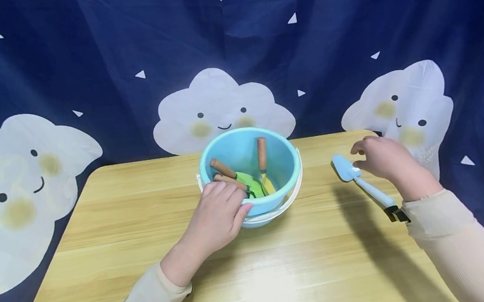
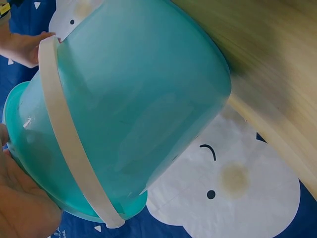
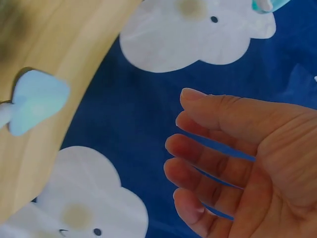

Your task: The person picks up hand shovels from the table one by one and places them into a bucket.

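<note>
My left hand grips the near rim of a light blue bucket, fingers over the edge and thumb along its outside. Inside the bucket lie toy garden tools with brown handles: a yellow-bladed one leans at the right, and green-bladed pieces lie at the left. A light blue toy shovel rests on the table at the right. Just above its blade hovers my right hand, holding nothing, its fingers loosely bent in the right wrist view. The left wrist view shows the bucket's outer side.
The bucket's white handle hangs down around its near side. All stands on a wooden table whose far edge meets a dark blue curtain with smiling clouds. A black strap shows at the right wrist, near the shovel's handle end.
</note>
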Tool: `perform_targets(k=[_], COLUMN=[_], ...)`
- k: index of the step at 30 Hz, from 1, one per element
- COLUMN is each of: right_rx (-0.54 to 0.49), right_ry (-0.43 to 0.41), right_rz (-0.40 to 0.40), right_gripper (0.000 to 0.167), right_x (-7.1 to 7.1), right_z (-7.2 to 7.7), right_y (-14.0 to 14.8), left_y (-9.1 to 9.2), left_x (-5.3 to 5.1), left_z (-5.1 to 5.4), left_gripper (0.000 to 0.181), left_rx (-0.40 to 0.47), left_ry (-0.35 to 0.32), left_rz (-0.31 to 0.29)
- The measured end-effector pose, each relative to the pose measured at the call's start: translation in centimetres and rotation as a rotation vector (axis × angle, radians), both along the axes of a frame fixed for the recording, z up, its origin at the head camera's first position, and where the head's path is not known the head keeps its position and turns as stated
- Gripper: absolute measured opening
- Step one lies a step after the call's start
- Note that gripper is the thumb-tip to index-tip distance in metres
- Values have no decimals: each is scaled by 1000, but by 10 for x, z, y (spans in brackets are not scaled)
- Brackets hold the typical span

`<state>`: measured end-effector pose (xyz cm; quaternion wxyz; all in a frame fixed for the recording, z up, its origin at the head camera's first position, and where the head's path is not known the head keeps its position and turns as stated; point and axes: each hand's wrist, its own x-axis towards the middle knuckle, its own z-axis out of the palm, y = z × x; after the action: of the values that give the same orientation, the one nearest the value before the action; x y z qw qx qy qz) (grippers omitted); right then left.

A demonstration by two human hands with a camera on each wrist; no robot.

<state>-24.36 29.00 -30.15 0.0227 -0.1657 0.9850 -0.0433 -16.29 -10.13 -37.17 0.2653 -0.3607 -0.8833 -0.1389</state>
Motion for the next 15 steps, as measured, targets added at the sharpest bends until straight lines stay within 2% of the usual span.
perform_targets(k=[8, 15], right_rx=[-26, -27], right_ry=[-71, -84], right_rz=[-32, -51], right_gripper=[37, 39], right_x=[3, 6], right_z=[-21, -34], right_y=[18, 28], left_y=[0, 0], left_x=[1, 0], left_z=[1, 0], left_gripper=[53, 53], left_rx=[-1, 5], left_ry=[-8, -1], left_rz=[0, -3])
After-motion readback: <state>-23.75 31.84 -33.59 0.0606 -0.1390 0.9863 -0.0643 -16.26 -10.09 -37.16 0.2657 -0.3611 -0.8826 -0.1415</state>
